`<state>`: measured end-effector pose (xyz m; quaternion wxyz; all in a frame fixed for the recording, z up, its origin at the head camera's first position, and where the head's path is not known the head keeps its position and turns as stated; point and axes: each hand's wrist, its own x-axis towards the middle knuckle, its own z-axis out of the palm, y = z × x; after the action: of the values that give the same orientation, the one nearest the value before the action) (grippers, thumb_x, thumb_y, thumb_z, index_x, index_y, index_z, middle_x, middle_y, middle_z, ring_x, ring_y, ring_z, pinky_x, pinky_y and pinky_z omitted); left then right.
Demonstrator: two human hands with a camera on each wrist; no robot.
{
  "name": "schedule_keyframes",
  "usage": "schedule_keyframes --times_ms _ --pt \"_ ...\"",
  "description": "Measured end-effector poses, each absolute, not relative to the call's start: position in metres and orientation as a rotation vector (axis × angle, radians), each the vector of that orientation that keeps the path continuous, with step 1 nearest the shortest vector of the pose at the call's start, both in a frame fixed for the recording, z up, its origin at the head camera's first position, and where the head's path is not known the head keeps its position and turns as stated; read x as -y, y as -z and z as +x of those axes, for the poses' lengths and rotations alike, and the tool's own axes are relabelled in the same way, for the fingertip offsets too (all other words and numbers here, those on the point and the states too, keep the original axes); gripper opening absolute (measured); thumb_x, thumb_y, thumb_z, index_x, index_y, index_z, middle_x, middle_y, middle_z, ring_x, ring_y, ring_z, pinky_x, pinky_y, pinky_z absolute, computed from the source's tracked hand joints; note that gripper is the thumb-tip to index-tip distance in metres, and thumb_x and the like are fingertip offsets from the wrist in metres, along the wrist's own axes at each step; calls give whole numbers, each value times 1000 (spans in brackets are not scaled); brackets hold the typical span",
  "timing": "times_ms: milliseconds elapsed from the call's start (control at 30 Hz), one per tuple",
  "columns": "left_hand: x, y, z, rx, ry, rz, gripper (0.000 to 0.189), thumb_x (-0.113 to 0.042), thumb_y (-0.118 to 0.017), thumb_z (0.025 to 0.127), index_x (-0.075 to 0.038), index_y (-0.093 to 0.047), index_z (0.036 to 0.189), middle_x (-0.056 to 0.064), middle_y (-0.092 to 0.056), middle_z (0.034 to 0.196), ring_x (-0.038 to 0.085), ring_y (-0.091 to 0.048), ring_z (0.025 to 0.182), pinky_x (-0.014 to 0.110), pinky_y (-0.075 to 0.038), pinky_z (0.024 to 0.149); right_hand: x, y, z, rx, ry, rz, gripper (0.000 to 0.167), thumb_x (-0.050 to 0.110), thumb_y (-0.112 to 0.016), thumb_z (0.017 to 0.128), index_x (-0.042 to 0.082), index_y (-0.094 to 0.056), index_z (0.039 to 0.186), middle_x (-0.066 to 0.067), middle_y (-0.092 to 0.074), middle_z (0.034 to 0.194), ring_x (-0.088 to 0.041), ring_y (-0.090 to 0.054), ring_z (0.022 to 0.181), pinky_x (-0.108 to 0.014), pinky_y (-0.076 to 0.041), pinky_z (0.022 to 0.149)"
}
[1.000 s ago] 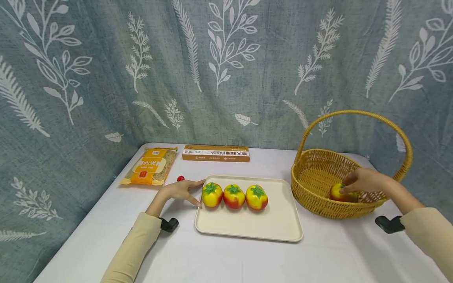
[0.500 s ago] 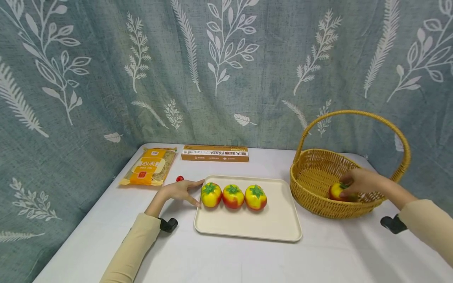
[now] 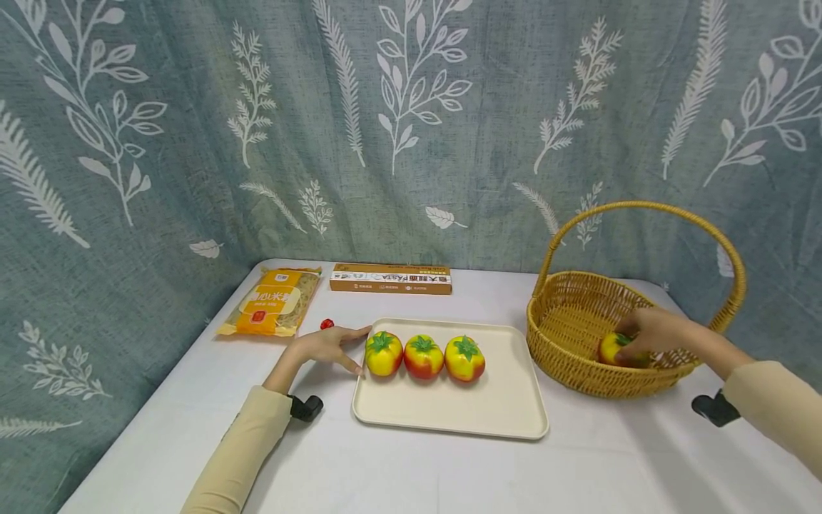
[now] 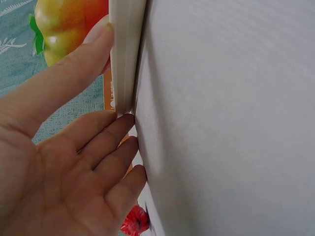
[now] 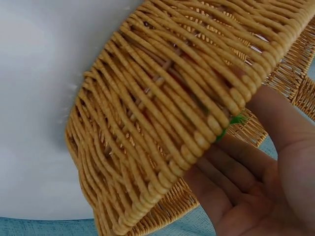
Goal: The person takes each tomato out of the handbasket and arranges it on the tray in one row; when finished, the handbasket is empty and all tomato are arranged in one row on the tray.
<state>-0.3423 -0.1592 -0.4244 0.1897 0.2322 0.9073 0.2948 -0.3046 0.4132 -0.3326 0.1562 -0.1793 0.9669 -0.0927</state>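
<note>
Inside the wicker basket (image 3: 559, 339) at the right, my right hand (image 3: 658, 332) holds a yellow-red tomato (image 3: 610, 348) with a green leafy top. In the right wrist view the basket's woven wall (image 5: 147, 108) hides most of that tomato, and only green leaf tips show by the fingers (image 5: 231, 162). My left hand (image 3: 324, 346) rests at the left edge of the cream tray (image 3: 501, 407), its thumb (image 4: 93, 44) against the rim and its fingertips by the corner. Three similar tomatoes stand in a row on the tray: left (image 3: 384, 355), middle (image 3: 424, 358) and right (image 3: 465, 359).
An orange packet of noodles (image 3: 272, 301) lies at the back left, with a pasta box (image 3: 390, 279) to its right. A small red item (image 3: 327, 324) sits behind my left hand. The basket's tall handle (image 3: 642, 205) arches over its opening. A patterned curtain (image 3: 411, 200) hangs behind.
My right forearm and wrist have shifted slightly to the right, while the hand stays at the tomato in the basket. The left hand, the tray and its tomatoes keep their places.
</note>
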Motion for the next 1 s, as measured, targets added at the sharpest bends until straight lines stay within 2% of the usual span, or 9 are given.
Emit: schedule_keyframes --times_ms 167,433,567,700,833,1000 --pt "159 424 -343 -2550 -828 652 92 -33 -84 74 -14 -36 150 12 -37 151 34 -34 137 51 -28 111 -413 334 -305 -2768 274 -520 58 36 -78 80 -12 -65 110 -12 -69 98 -30 -64 89 -47 -55 75" --pt "159 425 -342 -2549 -837 650 92 -32 -85 74 -14 -37 150 13 -38 151 34 -34 137 51 -28 111 -413 333 -304 -2761 241 -569 54 32 -81 77 -11 -66 106 -16 -70 98 -35 -65 91 -48 -55 76" --pt "159 425 -341 -2543 -842 649 92 -32 -84 74 -14 -36 150 13 -37 151 34 -33 138 51 -28 111 -412 332 -304 -2753 243 -589 49 31 -81 77 -9 -68 103 -11 -70 94 -28 -65 85 -44 -56 73" --pt "159 424 -339 -2535 -846 642 92 -32 -84 74 -14 -35 151 13 -36 151 34 -33 138 52 -28 111 -409 326 -303 -2790 218 -545 59 34 -81 77 -12 -65 109 -14 -69 96 -30 -64 86 -44 -55 72" --pt "159 423 -340 -2549 -829 655 92 -33 -84 74 -15 -36 150 13 -37 151 35 -33 138 52 -28 111 -406 318 -297 -2872 231 -474 73 39 -80 76 -17 -58 118 -23 -66 103 -40 -61 94 -50 -54 76" --pt "159 423 -340 -2556 -821 661 92 -33 -84 74 -14 -36 150 13 -38 151 34 -33 138 51 -29 111 -403 314 -288 -2931 312 -458 79 45 -76 80 -16 -54 125 -29 -63 110 -45 -59 99 -53 -52 77"
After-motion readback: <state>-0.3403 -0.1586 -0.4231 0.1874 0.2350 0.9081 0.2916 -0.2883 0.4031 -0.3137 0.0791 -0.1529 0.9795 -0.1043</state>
